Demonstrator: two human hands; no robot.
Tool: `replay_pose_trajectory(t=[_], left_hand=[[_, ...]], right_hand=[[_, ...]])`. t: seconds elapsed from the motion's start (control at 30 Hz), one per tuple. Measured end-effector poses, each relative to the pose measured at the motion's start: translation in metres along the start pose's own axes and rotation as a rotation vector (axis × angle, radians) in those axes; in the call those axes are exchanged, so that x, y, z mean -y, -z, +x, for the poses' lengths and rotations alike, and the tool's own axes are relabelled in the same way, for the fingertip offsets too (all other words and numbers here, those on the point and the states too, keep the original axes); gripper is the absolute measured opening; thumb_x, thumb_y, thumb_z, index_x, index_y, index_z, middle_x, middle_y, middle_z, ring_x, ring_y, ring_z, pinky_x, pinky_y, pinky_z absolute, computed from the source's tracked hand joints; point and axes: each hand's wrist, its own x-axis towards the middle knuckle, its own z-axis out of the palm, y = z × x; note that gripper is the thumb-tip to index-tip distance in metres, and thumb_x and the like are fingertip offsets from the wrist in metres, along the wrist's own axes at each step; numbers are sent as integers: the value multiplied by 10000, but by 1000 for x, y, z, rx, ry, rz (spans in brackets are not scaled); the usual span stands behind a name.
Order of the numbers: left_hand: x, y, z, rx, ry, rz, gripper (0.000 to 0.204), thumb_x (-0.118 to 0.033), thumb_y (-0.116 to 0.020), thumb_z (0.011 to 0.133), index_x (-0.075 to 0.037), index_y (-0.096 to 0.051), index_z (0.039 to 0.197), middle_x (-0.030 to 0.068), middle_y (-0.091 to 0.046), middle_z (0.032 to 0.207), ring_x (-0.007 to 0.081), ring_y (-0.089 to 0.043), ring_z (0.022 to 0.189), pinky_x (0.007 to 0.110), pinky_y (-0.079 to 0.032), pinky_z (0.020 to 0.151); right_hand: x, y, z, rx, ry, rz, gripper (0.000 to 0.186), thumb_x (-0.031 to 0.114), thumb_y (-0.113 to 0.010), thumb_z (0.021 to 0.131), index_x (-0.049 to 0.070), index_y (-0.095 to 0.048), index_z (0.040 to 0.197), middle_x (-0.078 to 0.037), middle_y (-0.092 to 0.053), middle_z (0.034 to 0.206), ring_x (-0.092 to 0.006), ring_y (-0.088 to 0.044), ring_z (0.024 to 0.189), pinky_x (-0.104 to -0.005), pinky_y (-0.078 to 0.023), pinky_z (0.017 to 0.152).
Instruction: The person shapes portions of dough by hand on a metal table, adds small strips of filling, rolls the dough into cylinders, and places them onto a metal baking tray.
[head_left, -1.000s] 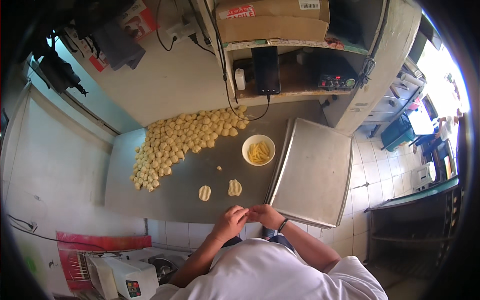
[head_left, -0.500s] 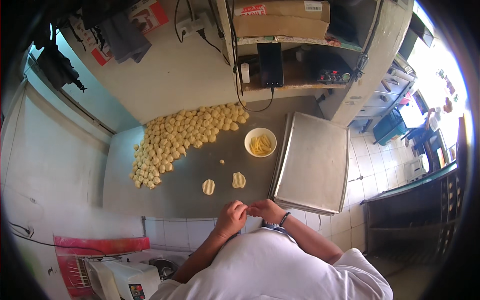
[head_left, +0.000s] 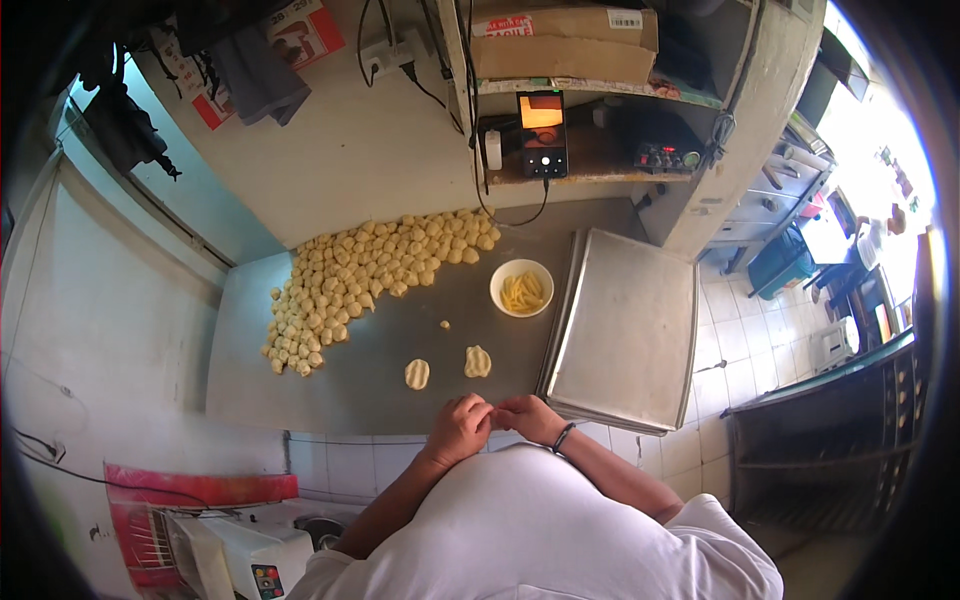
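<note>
At the near edge of the metal table (head_left: 300, 400), my left hand (head_left: 460, 428) and my right hand (head_left: 532, 420) meet, with fingers bent and fingertips pinched together. Whatever is between them, if anything, is hidden. Just beyond lie two flattened dough pieces with pressed grooves, the left dough piece (head_left: 417, 374) and the right dough piece (head_left: 478, 361). A tiny dough bit (head_left: 445, 325) sits farther back. Behind it stands a white bowl (head_left: 520, 313) holding yellow strips (head_left: 523, 292), perhaps cheese or potato. A large heap of dough balls (head_left: 370, 265) covers the far left of the table.
Stacked metal baking trays (head_left: 625, 330) occupy the table's right side. A shelf at the back holds a plugged-in phone (head_left: 543, 135) and a cardboard box (head_left: 565, 45). A white machine (head_left: 250, 550) stands low on the left; a dark rack (head_left: 820, 450) is at right. Another person (head_left: 872, 240) is far right.
The phone's screen has lit up; it was dark before. My hands stay together at the table edge, with only slight finger movement. The view has shifted a little.
</note>
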Motion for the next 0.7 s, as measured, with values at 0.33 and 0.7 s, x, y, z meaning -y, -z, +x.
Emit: replay_pose_trajectory(t=[0.33, 0.7], left_hand=[[-9, -2, 20, -46, 19, 19, 132, -45, -738, 805, -60, -675, 920, 91, -663, 942, 332, -673, 869, 460, -547, 780], [-9, -9, 23, -109, 114, 36, 116, -45, -736, 783, -62, -677, 881, 89, -662, 912, 324, -677, 855, 450, -548, 766]], right_hand=[[13, 24, 8, -7, 23, -170, 285, 229, -677, 1002, -3, -751, 1148, -94, -782, 975, -145, -716, 929, -320, -568, 876], [64, 65, 25, 185, 180, -431, 246, 289, -634, 987, 159, -781, 1135, -136, -777, 1010, -315, -745, 912, -414, -577, 835]])
